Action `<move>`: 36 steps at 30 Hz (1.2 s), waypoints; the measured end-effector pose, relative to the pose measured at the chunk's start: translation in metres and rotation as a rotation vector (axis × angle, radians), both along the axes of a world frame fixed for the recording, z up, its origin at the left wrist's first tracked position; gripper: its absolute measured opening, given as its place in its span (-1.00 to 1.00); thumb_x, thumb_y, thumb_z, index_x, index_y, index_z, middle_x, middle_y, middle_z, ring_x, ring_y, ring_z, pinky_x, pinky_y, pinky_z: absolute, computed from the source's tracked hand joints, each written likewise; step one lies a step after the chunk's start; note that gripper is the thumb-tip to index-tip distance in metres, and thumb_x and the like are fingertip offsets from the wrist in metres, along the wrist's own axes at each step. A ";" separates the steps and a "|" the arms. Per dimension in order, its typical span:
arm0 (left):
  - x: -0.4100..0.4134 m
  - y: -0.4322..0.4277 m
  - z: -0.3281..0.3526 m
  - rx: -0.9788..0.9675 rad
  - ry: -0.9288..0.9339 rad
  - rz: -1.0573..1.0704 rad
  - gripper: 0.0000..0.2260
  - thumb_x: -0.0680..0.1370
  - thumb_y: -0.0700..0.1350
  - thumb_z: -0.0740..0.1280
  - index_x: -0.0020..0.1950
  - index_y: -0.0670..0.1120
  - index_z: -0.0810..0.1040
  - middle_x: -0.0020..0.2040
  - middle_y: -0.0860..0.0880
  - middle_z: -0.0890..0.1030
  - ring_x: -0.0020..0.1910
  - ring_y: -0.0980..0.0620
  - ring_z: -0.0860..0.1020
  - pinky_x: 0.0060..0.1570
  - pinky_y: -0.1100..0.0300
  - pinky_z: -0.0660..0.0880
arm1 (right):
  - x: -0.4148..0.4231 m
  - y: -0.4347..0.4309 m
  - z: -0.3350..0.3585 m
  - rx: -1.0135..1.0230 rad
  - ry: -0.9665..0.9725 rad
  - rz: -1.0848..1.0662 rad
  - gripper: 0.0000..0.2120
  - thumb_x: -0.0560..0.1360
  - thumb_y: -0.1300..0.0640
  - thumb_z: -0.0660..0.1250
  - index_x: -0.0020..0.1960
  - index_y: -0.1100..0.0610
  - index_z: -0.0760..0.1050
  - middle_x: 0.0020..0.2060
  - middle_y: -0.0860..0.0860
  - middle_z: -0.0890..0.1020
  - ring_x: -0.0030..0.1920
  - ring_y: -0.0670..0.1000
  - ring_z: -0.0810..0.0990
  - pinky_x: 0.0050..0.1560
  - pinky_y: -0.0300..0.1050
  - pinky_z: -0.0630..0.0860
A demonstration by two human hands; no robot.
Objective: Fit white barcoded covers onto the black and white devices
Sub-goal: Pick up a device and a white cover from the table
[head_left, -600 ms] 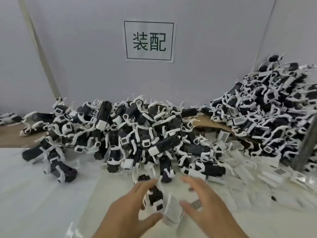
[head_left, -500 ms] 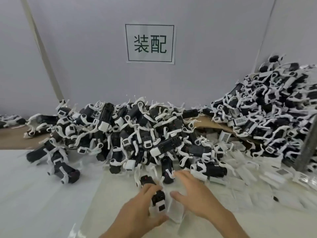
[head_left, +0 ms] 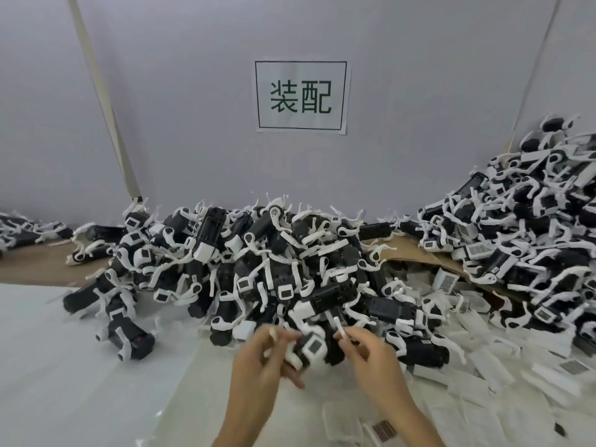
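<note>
Our left hand (head_left: 258,362) curls its fingers round a small black and white plastic device (head_left: 311,348), held in front of the heap with its white-framed window turned towards us. Our right hand (head_left: 371,359), just right of the device, pinches a thin white plastic piece (head_left: 339,329) between thumb and forefinger. It shows edge-on and blurred, so we take it for a barcoded cover but can read no label on it. The piece stands at the device's far right corner, and we cannot tell whether the two touch.

We judge that the fitting step is just opening: device and cover are in hand, not yet joined. The next move calls for turning the device so its open side meets the cover, lining up the edges, then pressing it home squarely while the left hand holds firm.

Just beyond the hands a big heap of black and white devices (head_left: 258,259), tangled with white straps, runs across the middle of the pale table (head_left: 80,366). Another, higher heap (head_left: 532,227) climbs at the far right, over a sheet of brown cardboard (head_left: 409,253). Loose flat white covers (head_left: 483,366) lie scattered over the near right of the table, one near cover (head_left: 383,429) with its barcode up. On the grey wall (head_left: 161,124) behind hangs a white paper sign (head_left: 301,96) with two dark characters.
</note>
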State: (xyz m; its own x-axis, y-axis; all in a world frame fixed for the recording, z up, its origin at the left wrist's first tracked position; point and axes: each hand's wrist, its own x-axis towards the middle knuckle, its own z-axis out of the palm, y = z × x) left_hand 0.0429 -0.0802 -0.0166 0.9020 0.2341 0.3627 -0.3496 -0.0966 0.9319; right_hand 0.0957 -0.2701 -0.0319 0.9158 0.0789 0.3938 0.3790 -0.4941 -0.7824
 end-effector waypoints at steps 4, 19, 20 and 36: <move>-0.021 -0.002 0.028 -0.338 -0.089 0.025 -0.86 0.62 -0.26 0.25 -0.04 -0.24 0.59 -0.03 -0.11 0.73 -0.47 -0.06 0.60 -0.31 0.11 0.64 | -0.011 -0.004 -0.005 0.002 0.119 0.041 -0.72 0.59 0.18 0.36 0.01 -0.24 0.57 -0.13 -0.24 0.69 -0.11 -0.27 0.64 -0.13 -0.40 0.52; -0.059 -0.011 0.056 -1.696 0.135 -0.376 -0.74 0.67 -0.26 0.15 0.20 -0.44 0.46 -0.24 -0.08 0.63 -0.42 0.16 0.64 -0.34 0.11 0.65 | -0.072 0.022 0.067 0.303 -0.092 0.387 -0.33 0.49 0.10 0.49 0.47 -0.28 0.29 0.28 -0.47 0.45 0.28 -0.33 0.45 0.10 -0.46 0.46; -0.059 -0.014 0.053 -1.621 0.157 -0.371 -0.76 0.67 -0.22 0.16 0.15 -0.38 0.51 -0.27 -0.09 0.65 -0.38 0.13 0.67 -0.33 0.11 0.65 | -0.073 0.027 0.066 0.371 -0.116 0.363 -0.35 0.47 0.14 0.51 0.45 -0.21 0.34 0.22 -0.41 0.52 0.19 -0.26 0.54 0.04 -0.41 0.49; -0.051 -0.043 -0.015 -0.654 0.047 -0.327 -0.36 0.37 -0.13 0.51 0.41 0.04 0.38 0.17 -0.18 0.69 0.12 -0.21 0.68 -0.12 0.11 0.64 | -0.087 0.022 0.014 0.420 0.173 0.232 -0.56 0.31 -0.55 0.29 0.09 -0.36 0.51 0.00 -0.21 0.69 0.02 -0.20 0.66 0.00 -0.25 0.57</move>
